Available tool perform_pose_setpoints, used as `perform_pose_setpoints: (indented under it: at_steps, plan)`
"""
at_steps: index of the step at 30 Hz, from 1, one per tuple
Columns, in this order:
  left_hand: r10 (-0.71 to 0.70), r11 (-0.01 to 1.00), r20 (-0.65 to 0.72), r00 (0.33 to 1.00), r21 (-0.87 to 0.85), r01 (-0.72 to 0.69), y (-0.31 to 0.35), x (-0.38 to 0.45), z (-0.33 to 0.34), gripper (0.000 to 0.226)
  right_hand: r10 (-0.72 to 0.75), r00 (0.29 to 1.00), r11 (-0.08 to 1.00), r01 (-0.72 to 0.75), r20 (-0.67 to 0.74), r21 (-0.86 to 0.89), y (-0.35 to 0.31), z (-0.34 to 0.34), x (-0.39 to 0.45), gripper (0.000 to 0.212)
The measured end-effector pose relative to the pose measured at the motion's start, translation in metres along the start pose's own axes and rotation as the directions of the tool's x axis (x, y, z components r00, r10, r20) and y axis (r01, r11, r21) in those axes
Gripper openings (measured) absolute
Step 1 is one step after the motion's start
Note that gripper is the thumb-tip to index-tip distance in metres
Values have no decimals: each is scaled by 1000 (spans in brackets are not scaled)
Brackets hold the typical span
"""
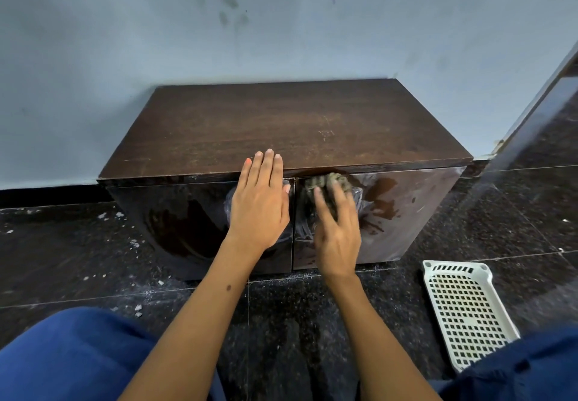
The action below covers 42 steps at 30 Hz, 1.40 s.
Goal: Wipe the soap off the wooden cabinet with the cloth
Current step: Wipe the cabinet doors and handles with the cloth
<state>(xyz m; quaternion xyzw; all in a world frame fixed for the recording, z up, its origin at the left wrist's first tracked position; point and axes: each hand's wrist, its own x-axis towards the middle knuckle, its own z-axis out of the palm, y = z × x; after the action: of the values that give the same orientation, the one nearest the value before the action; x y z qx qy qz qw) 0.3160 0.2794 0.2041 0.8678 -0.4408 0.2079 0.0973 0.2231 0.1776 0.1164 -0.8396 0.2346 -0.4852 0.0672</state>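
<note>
The right hand (336, 232) presses a crumpled greenish cloth (328, 181) against the right door of the wooden cabinet (281, 125), fingers curled over it; the cloth pokes out just beyond its fingertips, under the top edge. The left hand (259, 200) lies flat with straight fingers on the left door, bracing. Likely risks: the wet, glossy front may let the bracing palm slide, and a loaded cloth may only smear the white soap film (416, 194) to the right of the hand. Both doors look dark, shiny and streaked.
</note>
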Motion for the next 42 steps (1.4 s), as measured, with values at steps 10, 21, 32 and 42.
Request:
perform_pose_setpoints:
  at_steps: [10,21,32,42]
  plan:
    - [-11,1000,3,1000,20,11,2,-1,3,57,70,997,998,-70,-18,7,11,-5,-1,42]
    - [-16,999,-23,1000,31,17,4,0,3,57,179,983,984,-178,-41,11,12,-4,-2,48]
    - [21,1000,-40,999,12,-20,5,-2,6,55,287,957,958,-286,-37,27,2,-5,-5,42]
    - [40,999,-51,998,-30,-41,0,-3,4,54,194,981,977,-193,7,-86,-7,-3,-7,47]
